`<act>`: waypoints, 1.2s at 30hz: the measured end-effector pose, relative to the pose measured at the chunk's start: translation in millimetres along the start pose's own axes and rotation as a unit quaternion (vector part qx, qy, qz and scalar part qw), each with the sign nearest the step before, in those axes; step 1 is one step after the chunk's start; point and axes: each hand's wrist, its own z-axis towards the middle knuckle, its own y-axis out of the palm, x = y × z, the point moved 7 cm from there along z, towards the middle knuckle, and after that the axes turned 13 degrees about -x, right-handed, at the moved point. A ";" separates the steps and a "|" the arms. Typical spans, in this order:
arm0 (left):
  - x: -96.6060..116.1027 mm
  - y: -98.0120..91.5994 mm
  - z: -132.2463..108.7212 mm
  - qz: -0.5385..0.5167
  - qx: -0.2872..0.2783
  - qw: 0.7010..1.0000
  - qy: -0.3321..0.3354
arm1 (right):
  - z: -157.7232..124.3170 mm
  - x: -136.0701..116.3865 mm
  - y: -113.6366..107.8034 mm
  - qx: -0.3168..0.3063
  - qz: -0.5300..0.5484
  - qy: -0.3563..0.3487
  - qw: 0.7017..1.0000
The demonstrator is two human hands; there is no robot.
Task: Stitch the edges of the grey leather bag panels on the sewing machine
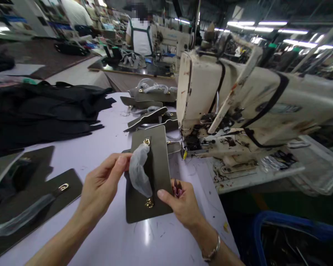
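An olive-grey bag panel (159,162) stands tilted above the white tabletop. On its face is a carry handle (138,170) wrapped in clear film, fixed by gold-coloured metal fittings (149,203). My left hand (107,181) is closed in a pinch at the panel's left edge, beside the wrapped handle; its fingertips are partly hidden. With the thumb on the front, my right hand (183,203) grips the lower right edge. Tucked in those right fingers is a small dark-bladed tool with pink wrapping (178,189), which looks like thread snips.
A sewing machine (205,88) stands close on the right. More panels with handles (155,96) are heaped behind, and others (63,199) lie at left. Black pieces (41,111) are piled at back left. A blue bin (288,218) sits lower right. A person (141,35) is farther back.
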 end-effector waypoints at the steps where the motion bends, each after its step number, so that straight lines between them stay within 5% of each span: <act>1: 0.4 -0.8 5.5 0.040 0.030 0.998 0.030 | 3.9 -5.4 -6.5 0.008 0.021 -0.009 1.000; 2: -3.7 0.9 10.7 0.044 0.043 0.998 0.033 | 7.8 -10.0 -12.6 0.017 0.037 -0.015 0.999; 4: -26.6 15.4 19.6 -0.064 0.005 0.996 -0.064 | 16.0 -15.9 -22.2 0.029 0.057 -0.014 0.998; 6: -48.0 45.7 18.2 -0.203 -0.089 0.951 -0.214 | 23.8 -18.1 -28.6 0.036 0.052 -0.003 0.998; 8: -51.6 68.2 14.8 -0.267 -0.133 0.910 -0.286 | 29.4 -19.6 -34.6 0.049 0.031 0.001 0.998; 17: -36.7 72.7 62.8 -0.258 -0.021 0.952 -0.162 | 17.8 -24.5 -52.4 0.066 0.000 0.019 0.998; 27: -18.0 81.5 97.6 -0.212 -0.019 0.974 -0.077 | 26.1 -22.9 -71.8 0.198 -0.056 0.017 0.978; 36: -6.2 86.1 119.4 -0.208 -0.015 0.977 -0.046 | 42.6 -21.0 -79.0 0.240 -0.027 -0.021 0.970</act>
